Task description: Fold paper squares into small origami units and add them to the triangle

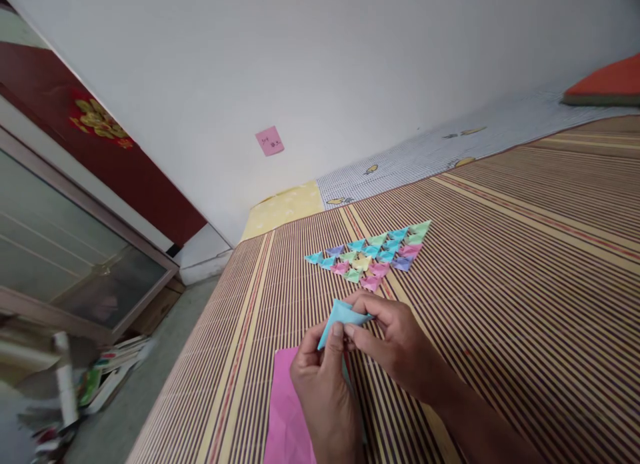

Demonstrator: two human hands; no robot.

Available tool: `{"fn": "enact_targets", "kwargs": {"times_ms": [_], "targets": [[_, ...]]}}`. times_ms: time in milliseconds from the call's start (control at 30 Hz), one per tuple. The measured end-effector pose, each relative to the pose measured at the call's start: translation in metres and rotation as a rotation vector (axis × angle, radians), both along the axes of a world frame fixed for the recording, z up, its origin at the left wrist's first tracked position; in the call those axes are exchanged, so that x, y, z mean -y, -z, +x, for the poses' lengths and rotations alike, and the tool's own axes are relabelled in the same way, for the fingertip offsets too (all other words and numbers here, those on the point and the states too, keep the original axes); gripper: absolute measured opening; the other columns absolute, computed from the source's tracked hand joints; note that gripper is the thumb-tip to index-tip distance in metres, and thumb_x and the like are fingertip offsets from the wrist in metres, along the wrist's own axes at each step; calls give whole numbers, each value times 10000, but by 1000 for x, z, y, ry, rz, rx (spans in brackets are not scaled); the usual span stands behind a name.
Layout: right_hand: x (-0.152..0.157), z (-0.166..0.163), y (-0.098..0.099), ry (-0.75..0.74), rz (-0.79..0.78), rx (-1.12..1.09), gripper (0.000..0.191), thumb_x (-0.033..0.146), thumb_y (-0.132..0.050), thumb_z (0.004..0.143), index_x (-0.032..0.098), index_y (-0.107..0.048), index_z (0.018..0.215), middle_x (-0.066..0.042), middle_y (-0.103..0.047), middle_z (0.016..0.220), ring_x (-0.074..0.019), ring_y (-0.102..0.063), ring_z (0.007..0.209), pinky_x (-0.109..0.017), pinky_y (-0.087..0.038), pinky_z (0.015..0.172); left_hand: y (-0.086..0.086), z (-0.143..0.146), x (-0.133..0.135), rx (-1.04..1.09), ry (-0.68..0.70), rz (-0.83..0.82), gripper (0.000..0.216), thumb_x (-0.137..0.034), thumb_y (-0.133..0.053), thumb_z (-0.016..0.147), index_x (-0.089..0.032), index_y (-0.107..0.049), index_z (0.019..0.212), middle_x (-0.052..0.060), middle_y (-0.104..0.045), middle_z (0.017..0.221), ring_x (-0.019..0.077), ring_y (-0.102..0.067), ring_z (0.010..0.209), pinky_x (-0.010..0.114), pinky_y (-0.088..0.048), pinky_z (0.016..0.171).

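Observation:
Between both hands is a light blue folded paper (340, 315), held above the striped mat with a pointed corner facing up. My left hand (323, 377) grips its lower left part, thumb pressed on the front. On the right side, my right hand (393, 331) pinches the paper's edge between thumb and fingers. A sheet of pink paper (287, 411) lies on the mat, partly covered by my left hand and wrist. Just beyond the hands, several small folded paper pieces (370, 251) in blue, green, pink, purple and yellow are laid out in a triangle.
The striped mat (500, 264) covers a raised bed-like surface along the white wall, with its left edge dropping to the floor (170, 344). A pink note (270, 141) is stuck on the wall. An orange cushion (607, 81) lies far right. Clutter (110, 371) stands lower left.

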State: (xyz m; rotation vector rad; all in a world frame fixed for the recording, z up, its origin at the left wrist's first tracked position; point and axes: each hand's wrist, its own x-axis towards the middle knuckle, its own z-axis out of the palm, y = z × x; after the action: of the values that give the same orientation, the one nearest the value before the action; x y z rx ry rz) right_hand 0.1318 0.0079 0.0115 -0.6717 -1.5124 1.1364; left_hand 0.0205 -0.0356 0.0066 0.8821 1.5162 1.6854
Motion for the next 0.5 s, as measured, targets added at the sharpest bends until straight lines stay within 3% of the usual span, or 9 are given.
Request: {"fn": "enact_targets", "kwargs": {"times_ms": [200, 500], "targets": [[-1, -2, 2, 19, 6, 56, 157, 179, -556, 923, 187, -607, 774, -10, -619, 815, -172, -569, 779, -305, -438, 733, 4, -1, 0, 52, -30, 27, 301, -428, -815, 747, -146, -765, 839, 51, -741, 762, 162, -649, 683, 238, -529, 633], [0, -2, 2, 72, -2, 92, 149, 193, -555, 906, 194, -585, 760, -5, -628, 779, -174, -567, 730, -309, -420, 675, 5, 1, -1, 67, -18, 48, 284, -420, -807, 759, -149, -762, 831, 46, -748, 769, 162, -673, 713, 229, -541, 661]]}}
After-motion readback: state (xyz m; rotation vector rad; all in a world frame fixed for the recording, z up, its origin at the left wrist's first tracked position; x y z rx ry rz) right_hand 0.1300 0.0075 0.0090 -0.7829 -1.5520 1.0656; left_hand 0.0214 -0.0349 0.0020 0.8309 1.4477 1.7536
